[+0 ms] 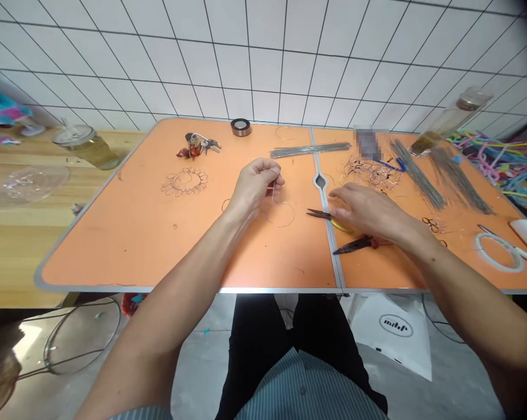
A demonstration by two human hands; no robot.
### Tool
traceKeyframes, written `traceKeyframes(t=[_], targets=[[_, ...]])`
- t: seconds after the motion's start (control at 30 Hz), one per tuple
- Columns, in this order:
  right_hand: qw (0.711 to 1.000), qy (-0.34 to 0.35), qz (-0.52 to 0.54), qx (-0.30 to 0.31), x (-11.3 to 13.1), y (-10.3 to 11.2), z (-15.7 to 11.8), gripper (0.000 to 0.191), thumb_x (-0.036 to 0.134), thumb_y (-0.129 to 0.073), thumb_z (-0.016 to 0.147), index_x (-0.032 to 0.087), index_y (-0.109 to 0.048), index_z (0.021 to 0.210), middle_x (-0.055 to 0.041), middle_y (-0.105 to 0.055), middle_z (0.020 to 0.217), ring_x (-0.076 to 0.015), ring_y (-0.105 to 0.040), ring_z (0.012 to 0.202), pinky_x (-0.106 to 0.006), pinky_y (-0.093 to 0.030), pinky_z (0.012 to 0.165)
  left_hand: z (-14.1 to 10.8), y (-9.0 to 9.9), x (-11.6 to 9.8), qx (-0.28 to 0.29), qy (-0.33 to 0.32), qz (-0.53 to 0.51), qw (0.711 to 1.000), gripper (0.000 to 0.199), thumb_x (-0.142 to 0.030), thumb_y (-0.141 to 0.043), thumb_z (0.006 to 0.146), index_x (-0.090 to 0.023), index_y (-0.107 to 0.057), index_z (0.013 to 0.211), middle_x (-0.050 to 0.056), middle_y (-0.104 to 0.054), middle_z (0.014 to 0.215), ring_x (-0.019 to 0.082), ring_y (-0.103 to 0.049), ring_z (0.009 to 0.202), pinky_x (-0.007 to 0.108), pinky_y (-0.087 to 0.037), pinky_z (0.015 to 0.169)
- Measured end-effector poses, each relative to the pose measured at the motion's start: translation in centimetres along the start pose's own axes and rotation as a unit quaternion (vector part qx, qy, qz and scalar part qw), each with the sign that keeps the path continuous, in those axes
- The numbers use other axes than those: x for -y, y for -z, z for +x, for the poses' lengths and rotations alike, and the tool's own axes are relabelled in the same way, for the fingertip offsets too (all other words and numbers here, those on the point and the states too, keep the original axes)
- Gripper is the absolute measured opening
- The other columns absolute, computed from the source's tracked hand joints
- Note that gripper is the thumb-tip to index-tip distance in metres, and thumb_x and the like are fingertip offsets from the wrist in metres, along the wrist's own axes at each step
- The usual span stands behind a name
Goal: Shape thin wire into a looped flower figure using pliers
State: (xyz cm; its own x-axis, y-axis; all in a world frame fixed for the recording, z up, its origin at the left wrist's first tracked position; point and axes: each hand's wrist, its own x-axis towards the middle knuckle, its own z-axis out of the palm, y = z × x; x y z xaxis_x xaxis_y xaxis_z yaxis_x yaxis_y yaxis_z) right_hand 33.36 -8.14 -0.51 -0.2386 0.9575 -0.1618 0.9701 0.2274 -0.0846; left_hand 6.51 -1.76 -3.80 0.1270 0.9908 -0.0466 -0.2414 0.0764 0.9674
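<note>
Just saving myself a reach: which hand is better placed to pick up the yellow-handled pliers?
Probably your right. The right hand sits directly over the yellow-handled pliers, while the left hand is farther off, pinching the thin wire loop.

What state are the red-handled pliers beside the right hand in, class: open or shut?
Shut: the black nose of the red-handled pliers narrows to a single point with no gap showing, just below the right hand.
</note>
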Motion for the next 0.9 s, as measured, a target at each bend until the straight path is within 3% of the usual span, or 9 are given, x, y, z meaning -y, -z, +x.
traceKeyframes(t=[0.13, 0.27, 0.4, 0.47, 0.6, 0.73, 0.9], targets=[[0.998, 0.023, -0.057, 0.028, -1.4, -1.1, -1.4, 0.042, 0.050, -0.066, 0.107, 0.023, -0.075, 0.137, -0.0172, -0.076, 0.139, -0.0400, -0.075, 0.118, -0.045, -0.051, 0.085, -0.5, -0.5, -0.2, 0.020, 0.020, -0.005, 1.000, 0.005, -0.019, -0.072, 0.090, -0.022, -0.068, 0.090, -0.004, -0.067, 0.068, 0.009, -0.058, 0.056, 0.021, -0.046, 0.055], [1.000, 0.005, -0.018, 0.009, -1.8, -2.0, -0.8, 0.034, 0.052, -0.073, 0.099, 0.025, -0.077, 0.118, -0.0128, -0.080, 0.120, -0.0348, -0.077, 0.101, -0.041, -0.049, 0.075, -0.1, -0.6, 0.1, 0.026, 0.033, -0.010, 0.999, 0.007, -0.016, -0.069, 0.089, -0.022, -0.069, 0.094, -0.005, -0.065, 0.065, 0.008, -0.051, 0.048, 0.021, -0.036, 0.048], [0.997, 0.013, 0.069, 0.036, -2.2, -2.6, -0.3, 0.021, 0.045, -0.067, 0.098, 0.026, -0.070, 0.088, -0.0068, -0.077, 0.091, -0.0277, -0.070, 0.077, -0.040, -0.045, 0.068, 0.5, -0.2, 0.4, 0.023, 0.006, -0.008, 1.000, 0.001, -0.019, -0.072, 0.092, -0.020, -0.071, 0.093, -0.005, -0.063, 0.065, 0.006, -0.044, 0.047, 0.020, -0.028, 0.047], [0.993, 0.027, 0.109, 0.026, -2.2, -2.7, -0.3, 0.017, 0.040, -0.065, 0.096, 0.028, -0.069, 0.086, -0.0049, -0.077, 0.088, -0.0288, -0.072, 0.081, -0.040, -0.048, 0.073, 0.6, -0.1, 0.3, 0.025, -0.004, -0.007, 1.000, 0.004, -0.021, -0.073, 0.094, -0.019, -0.072, 0.092, -0.005, -0.062, 0.064, 0.005, -0.041, 0.046, 0.019, -0.024, 0.047], [0.978, -0.012, 0.209, -0.025, -1.1, -1.7, 0.3, 0.015, 0.044, -0.069, 0.094, 0.030, -0.073, 0.095, -0.0034, -0.081, 0.092, -0.0312, -0.076, 0.088, -0.041, -0.051, 0.077, 0.3, -0.3, 0.2, 0.040, -0.004, -0.013, 0.999, 0.007, -0.023, -0.072, 0.099, -0.018, -0.074, 0.095, -0.003, -0.066, 0.067, 0.006, -0.041, 0.047, 0.020, -0.025, 0.046], [0.932, 0.015, 0.357, -0.055, 1.0, 0.0, 2.3, 0.016, 0.044, -0.069, 0.099, 0.029, -0.074, 0.101, -0.0028, -0.084, 0.095, -0.0288, -0.078, 0.093, -0.039, -0.055, 0.082, 0.0, -0.5, 0.4, 0.050, -0.019, -0.014, 0.998, 0.009, -0.024, -0.073, 0.102, -0.016, -0.076, 0.098, 0.000, -0.073, 0.073, 0.006, -0.045, 0.050, 0.020, -0.032, 0.050], [0.937, 0.045, 0.332, -0.103, 2.5, -0.6, 4.2, 0.030, 0.053, -0.062, 0.105, 0.027, -0.072, 0.094, -0.0059, -0.083, 0.095, -0.0308, -0.077, 0.095, -0.039, -0.054, 0.080, 0.0, -0.5, 0.8, 0.051, -0.031, -0.015, 0.998, 0.011, -0.027, -0.074, 0.102, -0.017, -0.076, 0.099, 0.000, -0.074, 0.073, 0.006, -0.045, 0.050, 0.021, -0.033, 0.051]])
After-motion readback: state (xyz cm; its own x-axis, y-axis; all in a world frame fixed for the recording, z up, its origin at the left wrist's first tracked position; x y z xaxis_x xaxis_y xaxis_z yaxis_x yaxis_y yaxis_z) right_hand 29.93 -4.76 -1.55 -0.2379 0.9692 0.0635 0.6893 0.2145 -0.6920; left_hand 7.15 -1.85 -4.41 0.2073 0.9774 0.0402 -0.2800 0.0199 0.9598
